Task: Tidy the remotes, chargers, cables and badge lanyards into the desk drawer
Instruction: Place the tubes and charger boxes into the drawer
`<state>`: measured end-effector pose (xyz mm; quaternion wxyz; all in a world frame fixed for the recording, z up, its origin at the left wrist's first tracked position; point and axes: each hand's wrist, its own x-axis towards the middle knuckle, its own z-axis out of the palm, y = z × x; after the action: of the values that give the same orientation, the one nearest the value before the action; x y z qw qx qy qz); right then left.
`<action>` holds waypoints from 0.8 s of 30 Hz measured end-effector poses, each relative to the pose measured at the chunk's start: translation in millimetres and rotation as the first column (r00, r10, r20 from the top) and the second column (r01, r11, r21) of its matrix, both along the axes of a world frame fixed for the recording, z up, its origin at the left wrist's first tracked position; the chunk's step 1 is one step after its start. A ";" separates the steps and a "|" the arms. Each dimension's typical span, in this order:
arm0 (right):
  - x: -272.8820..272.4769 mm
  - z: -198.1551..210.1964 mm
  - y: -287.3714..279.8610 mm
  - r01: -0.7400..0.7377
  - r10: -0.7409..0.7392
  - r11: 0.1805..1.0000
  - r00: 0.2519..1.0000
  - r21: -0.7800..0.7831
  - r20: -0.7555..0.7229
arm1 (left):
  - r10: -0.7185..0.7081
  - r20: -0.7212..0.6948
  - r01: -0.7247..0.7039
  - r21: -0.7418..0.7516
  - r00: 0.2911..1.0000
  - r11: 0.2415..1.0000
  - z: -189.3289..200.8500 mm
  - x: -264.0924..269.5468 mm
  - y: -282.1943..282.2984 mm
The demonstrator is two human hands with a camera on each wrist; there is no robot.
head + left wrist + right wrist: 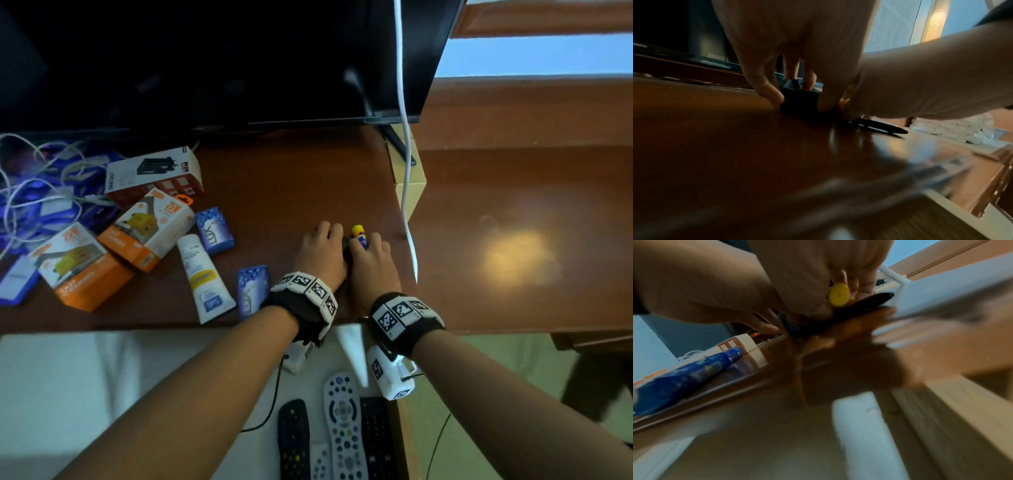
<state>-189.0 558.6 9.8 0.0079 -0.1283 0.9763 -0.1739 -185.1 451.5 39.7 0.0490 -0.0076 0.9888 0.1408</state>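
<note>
Head view: both hands meet near the front edge of the brown table point(291, 192). The left hand point(322, 253) curls its fingers over a small dark block point(345, 244); the right hand point(371, 262) grips a yellow-capped tube point(359, 234) just beside it. To the left lie orange charger boxes point(113, 246), a white box point(154, 173), a white tube point(203, 277), two blue soap boxes point(215, 231) and a tangle of white cables point(37, 192) over blue lanyards point(20, 212). Below the table edge, the open drawer point(120, 383) holds several remotes point(344, 425). A white cord point(406, 144) hangs in front of the dark screen point(205, 61).

Left wrist view: the left hand point(797, 48) pinches the block point(800, 101), thumb on one side and fingers on the other, the block resting on the table point(735, 146). The right hand point(910, 81) presses in beside it, above a black pen point(879, 125).

Right wrist view: the right hand point(807, 272) holds the tube, its yellow cap point(839, 294) facing the camera, with the pen point(865, 302) under the fingers. A soap box point(690, 378) lies on the table point(760, 373); the foreground is blurred.
</note>
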 end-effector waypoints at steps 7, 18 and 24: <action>55.6 -7.3 11.9 0.046 -0.046 0.996 0.999 -0.070 -0.006 | 0.060 -0.010 -0.060 0.060 0.998 0.996 -8.4 63.8 10.0; 123.5 -10.2 23.9 0.204 -0.152 0.883 0.976 -0.422 0.153 | 0.015 -0.142 0.019 0.233 0.990 0.972 -21.9 135.3 -2.7; 179.1 -40.0 28.5 0.230 -0.119 0.815 0.965 -0.531 0.236 | -0.001 0.106 -0.025 0.245 0.994 0.969 -51.1 173.3 -28.3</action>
<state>-9.8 587.1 -30.2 0.0481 -0.0171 0.8861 -0.4607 -11.8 423.2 -11.4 0.1007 -0.0149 0.9597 0.2618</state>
